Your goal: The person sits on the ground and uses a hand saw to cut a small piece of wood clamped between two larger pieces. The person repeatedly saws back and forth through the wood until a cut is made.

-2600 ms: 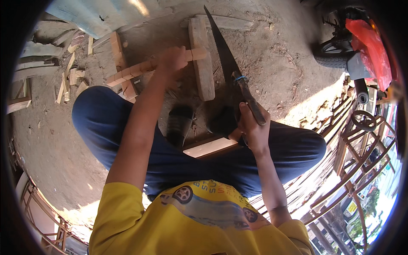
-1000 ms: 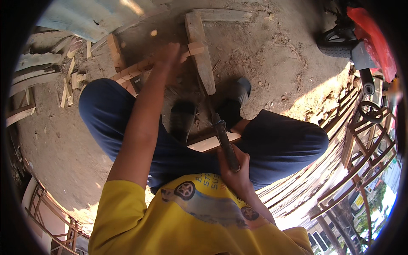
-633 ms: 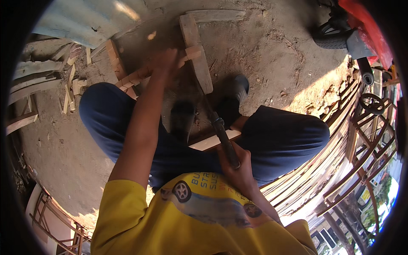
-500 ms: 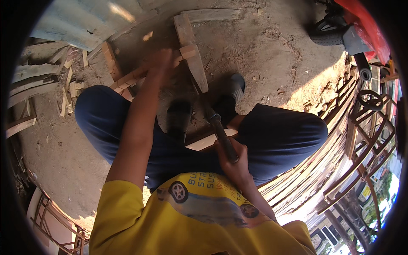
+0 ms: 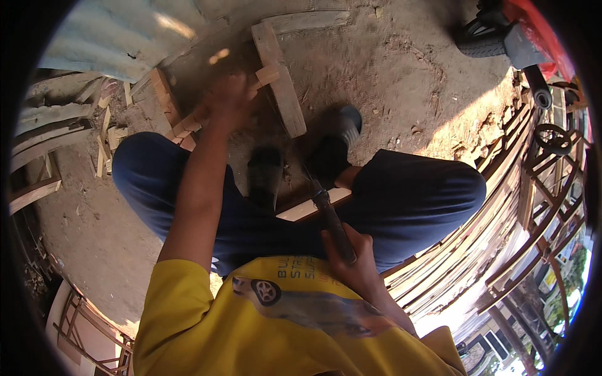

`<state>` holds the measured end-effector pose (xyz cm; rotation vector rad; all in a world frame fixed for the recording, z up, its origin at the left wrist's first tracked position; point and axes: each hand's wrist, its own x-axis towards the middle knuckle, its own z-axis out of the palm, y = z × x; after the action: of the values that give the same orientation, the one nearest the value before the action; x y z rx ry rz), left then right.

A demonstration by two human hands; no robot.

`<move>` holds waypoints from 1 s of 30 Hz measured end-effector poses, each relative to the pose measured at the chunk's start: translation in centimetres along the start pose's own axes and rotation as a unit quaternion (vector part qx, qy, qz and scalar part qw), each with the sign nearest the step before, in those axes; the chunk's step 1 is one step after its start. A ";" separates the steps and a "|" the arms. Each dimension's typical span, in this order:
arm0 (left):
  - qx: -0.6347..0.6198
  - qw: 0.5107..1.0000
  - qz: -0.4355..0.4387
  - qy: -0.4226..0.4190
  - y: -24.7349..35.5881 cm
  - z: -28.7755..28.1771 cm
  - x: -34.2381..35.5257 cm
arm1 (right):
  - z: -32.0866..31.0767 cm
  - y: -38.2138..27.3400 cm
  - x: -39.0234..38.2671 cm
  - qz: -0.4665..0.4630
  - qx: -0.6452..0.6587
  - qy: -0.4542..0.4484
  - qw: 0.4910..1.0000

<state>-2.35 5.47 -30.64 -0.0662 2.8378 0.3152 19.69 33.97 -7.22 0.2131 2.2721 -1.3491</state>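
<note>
My right hand [image 5: 355,258] is closed round the dark handle [image 5: 335,227] of a long tool, close to my shirt. A dark ring sits at the handle's upper end, and a thin blade [image 5: 307,172] points away from me between my shoes; its far part is hard to make out. My left hand [image 5: 228,94] reaches forward over a narrow wooden strip [image 5: 186,125]. Motion smears its fingers, so their grip on the strip does not show clearly. The strip's far end [image 5: 267,75] lies across a thicker wooden block [image 5: 276,69] on the ground.
Another wooden piece [image 5: 165,97] lies under the strip's left part. Wood offcuts [image 5: 103,141] are at the left, below a corrugated sheet [image 5: 119,37]. Long planks [image 5: 458,241] are stacked at my right. A wheel [image 5: 480,37] stands at the far right. A pale board [image 5: 307,208] lies below my legs.
My right hand has drawn back slightly toward me with the tool, whose blade now appears thinner. My left hand has shifted a little to the left over the strip.
</note>
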 end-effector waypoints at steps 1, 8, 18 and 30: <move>0.003 1.000 -0.002 0.002 0.7 -0.4 -0.3 | -0.2 0.3 -0.4 -0.012 -0.002 0.007 1.000; -0.019 0.999 0.003 0.027 -0.7 1.8 0.3 | 1.0 0.9 2.4 -0.018 0.016 -0.005 1.000; -0.027 0.998 -0.007 0.048 0.4 0.9 -0.7 | 0.3 1.5 -0.3 -0.041 0.032 0.017 0.999; 0.027 0.999 -0.039 0.024 1.2 0.6 -0.4 | -3.0 4.5 -0.4 -0.064 -0.101 0.133 0.984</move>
<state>-1.85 6.73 -30.82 -0.1753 2.8798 0.2219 20.76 38.82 -9.36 0.1913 2.6674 -1.1994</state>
